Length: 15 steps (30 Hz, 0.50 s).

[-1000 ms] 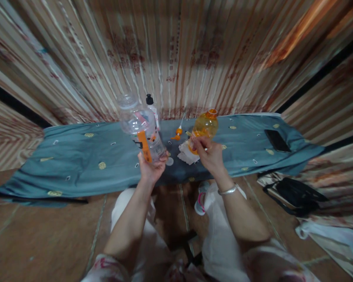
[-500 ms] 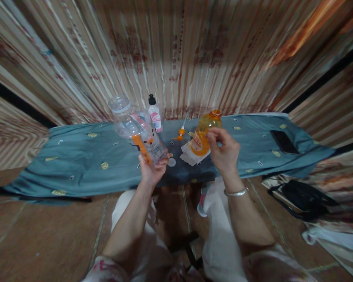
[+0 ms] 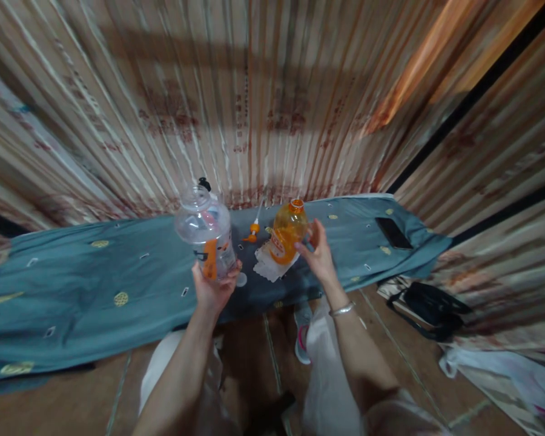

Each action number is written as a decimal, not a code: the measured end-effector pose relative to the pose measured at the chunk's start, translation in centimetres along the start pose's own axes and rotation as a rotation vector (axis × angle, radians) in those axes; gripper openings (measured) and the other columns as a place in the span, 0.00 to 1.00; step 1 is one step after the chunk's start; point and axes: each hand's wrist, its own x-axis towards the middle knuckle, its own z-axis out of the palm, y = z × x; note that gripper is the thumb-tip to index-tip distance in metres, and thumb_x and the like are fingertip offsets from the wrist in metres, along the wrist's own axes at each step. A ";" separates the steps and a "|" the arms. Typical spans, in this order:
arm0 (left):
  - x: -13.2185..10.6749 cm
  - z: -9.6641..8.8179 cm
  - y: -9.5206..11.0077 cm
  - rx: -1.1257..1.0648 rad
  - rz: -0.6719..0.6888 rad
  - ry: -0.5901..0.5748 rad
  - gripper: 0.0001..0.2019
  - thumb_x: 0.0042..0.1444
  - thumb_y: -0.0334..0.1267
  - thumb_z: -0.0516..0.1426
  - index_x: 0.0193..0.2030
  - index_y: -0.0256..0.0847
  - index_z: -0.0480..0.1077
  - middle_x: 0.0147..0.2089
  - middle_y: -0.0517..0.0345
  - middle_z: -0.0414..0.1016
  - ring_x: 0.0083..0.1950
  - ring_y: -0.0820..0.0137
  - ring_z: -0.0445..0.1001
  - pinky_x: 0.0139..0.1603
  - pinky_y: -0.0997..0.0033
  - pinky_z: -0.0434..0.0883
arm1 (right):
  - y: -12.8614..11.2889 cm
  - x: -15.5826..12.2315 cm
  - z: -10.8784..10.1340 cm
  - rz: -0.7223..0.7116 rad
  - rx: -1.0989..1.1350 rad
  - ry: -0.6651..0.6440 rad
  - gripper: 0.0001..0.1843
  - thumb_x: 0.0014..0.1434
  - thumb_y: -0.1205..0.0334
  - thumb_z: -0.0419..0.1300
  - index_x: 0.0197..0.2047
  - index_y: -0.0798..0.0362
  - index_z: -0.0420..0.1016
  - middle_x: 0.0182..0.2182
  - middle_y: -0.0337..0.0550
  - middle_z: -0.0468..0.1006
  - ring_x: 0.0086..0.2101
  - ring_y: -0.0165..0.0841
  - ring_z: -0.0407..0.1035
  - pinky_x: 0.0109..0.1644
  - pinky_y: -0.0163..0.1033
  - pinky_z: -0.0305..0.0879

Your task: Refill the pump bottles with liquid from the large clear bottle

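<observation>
My left hand (image 3: 215,287) is wrapped round the lower part of a large clear plastic bottle (image 3: 222,225) with an orange label strip, held upright above the cloth. Its mouth is uncapped. To the right, an uncapped orange bottle (image 3: 285,233) leans slightly on a white tissue (image 3: 264,266). Beside it, my right hand (image 3: 321,254) has thumb and fingers apart; the thumb tip overlaps the bottle's side, and I cannot tell if it touches. An orange pump top (image 3: 254,230) with a clear tube lies between the two bottles. A clear round cap (image 3: 241,279) rests near my left hand.
Behind the clear bottle a small black-capped bottle (image 3: 204,183) is mostly hidden. A dark phone (image 3: 393,233) lies on the right of the teal cloth (image 3: 154,272). Striped curtains (image 3: 272,91) hang behind it. A black bag (image 3: 431,309) sits low on the right.
The clear bottle has gone from tilted to more upright in my left hand. My right hand's fingers have spread apart beside the orange bottle. The whole view has turned slightly right.
</observation>
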 end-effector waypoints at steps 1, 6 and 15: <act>0.1 0.1 0.0 -0.007 -0.009 0.008 0.29 0.61 0.56 0.45 0.50 0.32 0.73 0.34 0.43 0.72 0.24 0.71 0.63 0.13 0.81 0.56 | 0.4 -0.1 0.6 0.015 -0.014 -0.038 0.54 0.47 0.40 0.71 0.70 0.51 0.55 0.63 0.59 0.71 0.60 0.47 0.70 0.62 0.55 0.69; 0.6 0.2 0.2 -0.014 0.008 0.036 0.30 0.61 0.55 0.46 0.50 0.31 0.74 0.36 0.39 0.73 0.27 0.69 0.67 0.15 0.80 0.62 | 2.0 -0.3 2.4 0.045 -0.062 -0.096 0.55 0.42 0.44 0.75 0.68 0.51 0.59 0.56 0.54 0.78 0.54 0.47 0.75 0.56 0.52 0.74; 0.3 0.4 0.7 0.023 0.154 0.250 0.24 0.63 0.47 0.47 0.55 0.33 0.72 0.40 0.40 0.77 0.36 0.60 0.79 0.22 0.76 0.74 | 2.5 -0.1 3.1 0.107 -0.161 -0.051 0.45 0.44 0.44 0.73 0.62 0.50 0.65 0.46 0.51 0.84 0.44 0.47 0.80 0.46 0.50 0.78</act>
